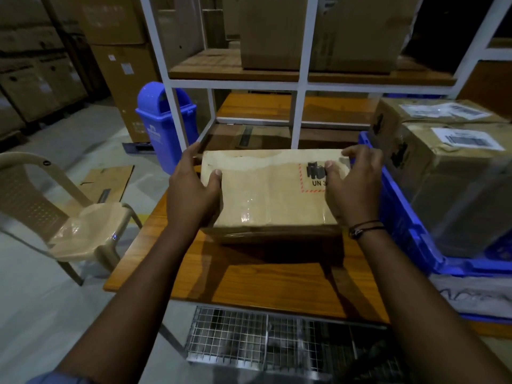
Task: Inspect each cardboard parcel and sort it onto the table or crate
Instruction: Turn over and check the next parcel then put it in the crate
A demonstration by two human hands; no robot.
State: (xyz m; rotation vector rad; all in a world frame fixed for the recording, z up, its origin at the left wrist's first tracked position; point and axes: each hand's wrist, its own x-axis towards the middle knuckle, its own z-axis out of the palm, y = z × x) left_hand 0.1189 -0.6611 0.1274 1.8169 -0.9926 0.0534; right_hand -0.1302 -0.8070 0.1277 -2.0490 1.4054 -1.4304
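Note:
A taped cardboard parcel (271, 189) with a red dashed mark and black print sits low over the wooden table (263, 284), in the middle of the head view. My left hand (194, 192) grips its left end, thumb on top and fingers round the far side. At the parcel's right end my right hand (352, 187) holds on, thumb on the printed mark. To the right stands a blue crate (407, 225) holding two labelled cardboard parcels (454, 167). Whether the held parcel touches the table cannot be told.
A white-framed shelf rack (299, 84) with boxes stands behind the table. A blue bin (166, 120) and a beige plastic chair (69, 212) are on the left. A wire mesh cage (277, 339) lies under the table's near edge. Stacked cartons line the far left.

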